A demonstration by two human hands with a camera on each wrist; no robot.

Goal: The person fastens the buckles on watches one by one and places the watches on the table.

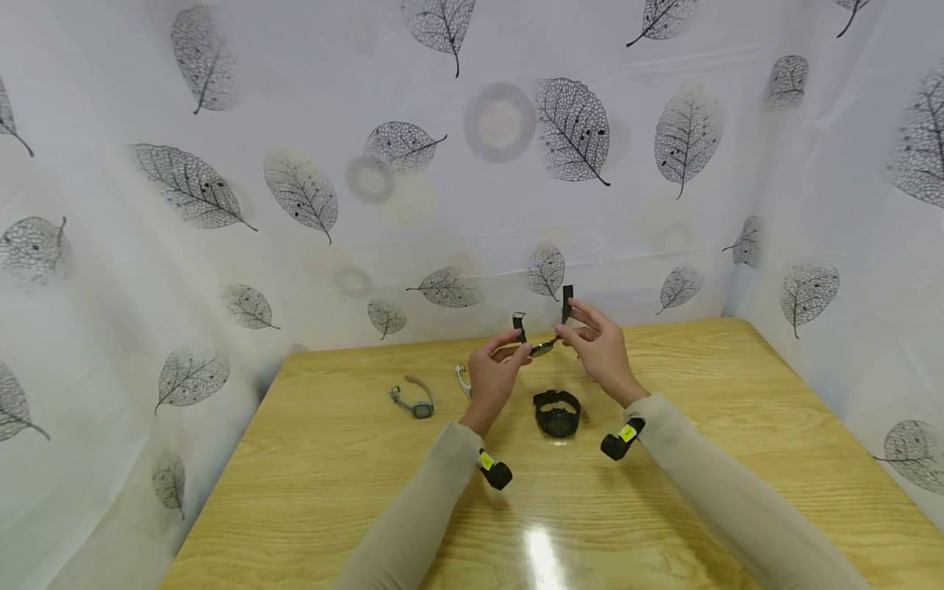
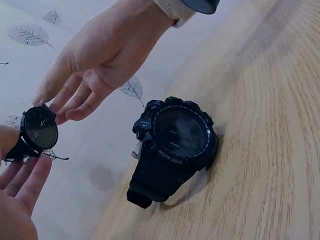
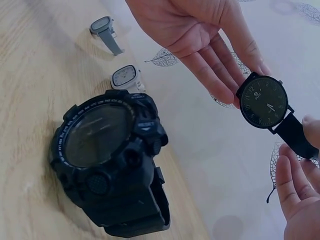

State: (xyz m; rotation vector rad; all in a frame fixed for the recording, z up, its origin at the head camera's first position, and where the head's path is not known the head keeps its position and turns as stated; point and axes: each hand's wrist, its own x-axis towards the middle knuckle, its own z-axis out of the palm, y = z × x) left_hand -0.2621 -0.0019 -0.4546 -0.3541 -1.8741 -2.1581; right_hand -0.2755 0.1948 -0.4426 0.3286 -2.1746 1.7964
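A slim black wristwatch (image 1: 542, 348) with a round dark dial is held up between both hands above the far part of the table, its strap unfastened and the two strap ends pointing upward. My left hand (image 1: 496, 370) pinches the buckle side of the strap, next to the case. On the other side, my right hand (image 1: 601, 348) pinches the longer strap piece between thumb and fingers. The right wrist view shows the dial (image 3: 263, 101) with its numerals and hands. Below the hands, a chunky black sport watch (image 1: 558, 421) stands on the table, its strap looped.
A grey watch (image 1: 422, 410) lies on the wooden table (image 1: 332, 492) to the left, strap open. A white watch (image 1: 463, 379), partly hidden behind my left hand in the head view, lies beside it. A leaf-patterned curtain (image 1: 310, 98) hangs behind the table.
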